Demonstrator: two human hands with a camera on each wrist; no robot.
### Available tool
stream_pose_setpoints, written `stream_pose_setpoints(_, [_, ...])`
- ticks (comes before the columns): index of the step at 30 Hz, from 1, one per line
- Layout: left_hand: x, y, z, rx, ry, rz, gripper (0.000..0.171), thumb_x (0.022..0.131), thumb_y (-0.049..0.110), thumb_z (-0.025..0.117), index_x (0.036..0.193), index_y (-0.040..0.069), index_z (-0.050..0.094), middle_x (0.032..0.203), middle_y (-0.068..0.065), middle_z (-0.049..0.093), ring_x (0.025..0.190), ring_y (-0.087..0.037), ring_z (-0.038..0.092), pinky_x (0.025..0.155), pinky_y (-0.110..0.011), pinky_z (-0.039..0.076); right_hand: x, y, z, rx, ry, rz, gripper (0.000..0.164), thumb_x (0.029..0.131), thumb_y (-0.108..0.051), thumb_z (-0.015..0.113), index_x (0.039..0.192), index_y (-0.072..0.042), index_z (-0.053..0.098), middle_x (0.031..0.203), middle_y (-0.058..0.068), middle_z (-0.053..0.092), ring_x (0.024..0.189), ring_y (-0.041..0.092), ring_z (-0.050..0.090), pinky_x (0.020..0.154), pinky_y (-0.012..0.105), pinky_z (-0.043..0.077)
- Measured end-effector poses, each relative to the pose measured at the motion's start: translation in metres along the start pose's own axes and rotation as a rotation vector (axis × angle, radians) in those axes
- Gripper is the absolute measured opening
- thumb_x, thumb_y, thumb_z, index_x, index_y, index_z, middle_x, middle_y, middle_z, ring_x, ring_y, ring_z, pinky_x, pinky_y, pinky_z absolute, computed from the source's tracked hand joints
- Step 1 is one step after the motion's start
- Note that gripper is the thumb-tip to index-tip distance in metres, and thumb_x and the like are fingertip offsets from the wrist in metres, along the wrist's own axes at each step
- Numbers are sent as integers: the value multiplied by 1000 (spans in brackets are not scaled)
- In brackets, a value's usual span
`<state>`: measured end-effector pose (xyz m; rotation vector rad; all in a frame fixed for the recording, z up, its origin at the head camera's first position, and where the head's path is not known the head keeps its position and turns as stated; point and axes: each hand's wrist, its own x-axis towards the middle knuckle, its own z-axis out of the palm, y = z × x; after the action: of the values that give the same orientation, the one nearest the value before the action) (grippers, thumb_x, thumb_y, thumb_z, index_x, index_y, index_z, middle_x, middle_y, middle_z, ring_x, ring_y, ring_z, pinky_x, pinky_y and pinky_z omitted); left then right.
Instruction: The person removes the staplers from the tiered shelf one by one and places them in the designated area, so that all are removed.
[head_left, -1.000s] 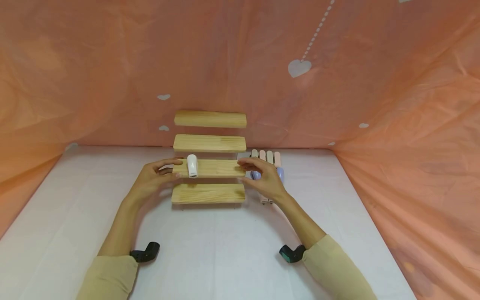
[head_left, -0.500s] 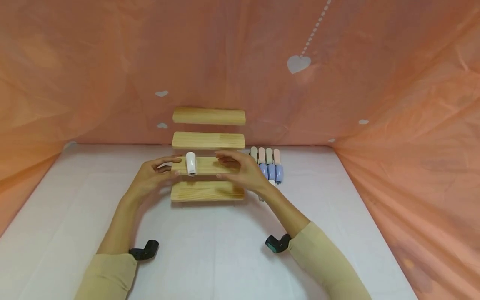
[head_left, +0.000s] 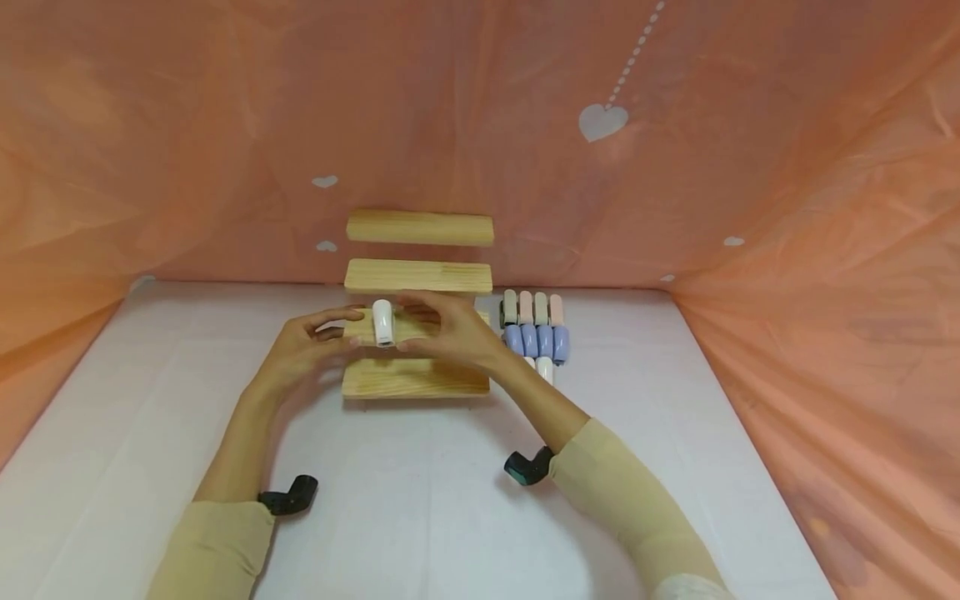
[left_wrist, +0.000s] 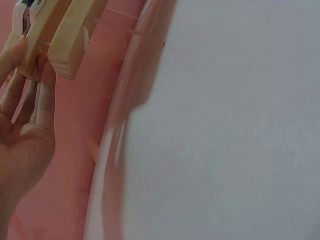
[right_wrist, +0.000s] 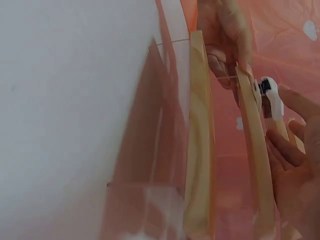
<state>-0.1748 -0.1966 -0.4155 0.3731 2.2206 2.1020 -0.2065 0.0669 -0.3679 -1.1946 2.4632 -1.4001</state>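
A white mini stapler (head_left: 383, 323) lies lengthwise across the left part of a wooden shelf board (head_left: 408, 328), second up from the front of a stepped rack. My left hand (head_left: 303, 350) grips that board's left end; in the left wrist view, the thumb of this hand (left_wrist: 25, 145) lies on the board and the fingers go beneath. My right hand (head_left: 453, 332) reaches over the same board from the right, thumb and fingers spread just beside the stapler. In the right wrist view, a gap shows between the stapler (right_wrist: 273, 99) and the right hand (right_wrist: 302, 167).
Right of the rack, several more staplers stand in rows: green and pink ones (head_left: 526, 308) at the back, blue ones (head_left: 545, 341) in the middle, white ones (head_left: 545, 368) in front. The front board (head_left: 416, 379) and two rear boards (head_left: 416, 277) belong to the rack.
My right hand has moved left along the board, from its right end to beside the white mini stapler, uncovering the blue staplers. My left hand keeps its grip at the left end.
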Motion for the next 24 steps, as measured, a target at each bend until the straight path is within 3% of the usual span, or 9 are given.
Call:
stream_pose_setpoints(7, [-2,0,-2,-13,-4,6,45,89,9,76,131,3,63,122,4,67,99,-9,67,80,-23,57,12,-6,12,-163,-11,16,71,81,-32,84,144,-18,54,134,-3,61,122,7,54,105,22,40])
stream_pose_setpoints(12, [0,0,-1,36,-6,5,47,89,13,77,133,3,62,125,2,66,103,-10,66,84,-23,55,15,-8,16,-252,-5,32,73,82,-34,84,145,-19,52,135,0,61,121,10,55,103,25,43])
stream_pose_setpoints(16, [0,1,-2,106,23,11,49,88,17,78,133,7,63,126,2,66,104,-10,64,84,-21,54,15,-10,17,-266,16,3,71,82,-29,84,145,-17,53,135,2,62,117,12,58,100,24,45])
stream_pose_setpoints(24, [1,-1,-3,77,17,12,47,89,16,77,133,7,63,124,11,66,107,-10,62,86,-20,53,4,-7,13,-269,70,39,70,82,-35,83,144,-21,55,137,0,61,126,14,54,105,28,43])
